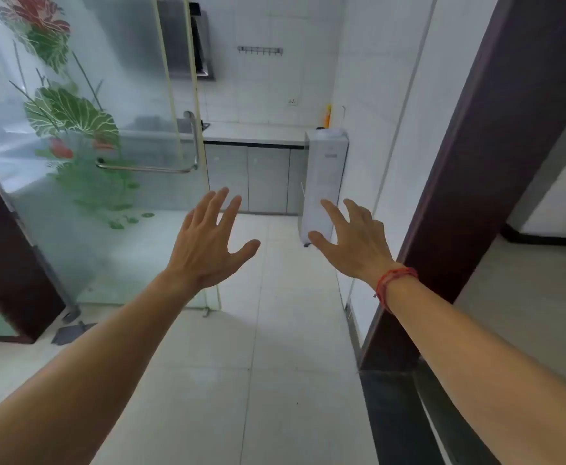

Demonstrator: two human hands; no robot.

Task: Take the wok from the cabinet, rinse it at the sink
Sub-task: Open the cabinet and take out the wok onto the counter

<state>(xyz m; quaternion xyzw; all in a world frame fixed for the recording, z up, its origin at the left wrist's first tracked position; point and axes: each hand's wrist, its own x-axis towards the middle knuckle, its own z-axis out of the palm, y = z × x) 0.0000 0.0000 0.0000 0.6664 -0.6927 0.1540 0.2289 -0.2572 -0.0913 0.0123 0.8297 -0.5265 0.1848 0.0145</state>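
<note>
I stand in a doorway looking into a small kitchen. My left hand [208, 239] and my right hand [355, 239] are both held out in front of me at about waist height, fingers spread, holding nothing. A red string bracelet circles my right wrist. At the far wall grey base cabinets [248, 176] with closed doors sit under a pale countertop [258, 132]. No wok and no sink show in the open; the counter's left part is blurred behind frosted glass.
A frosted glass sliding door [90, 146] with a painted lotus and a metal handle [187, 156] fills the left. A dark door frame [469, 182] stands right. A white water dispenser [323, 182] is by the right wall. Pale tiled floor [275, 330] leads in.
</note>
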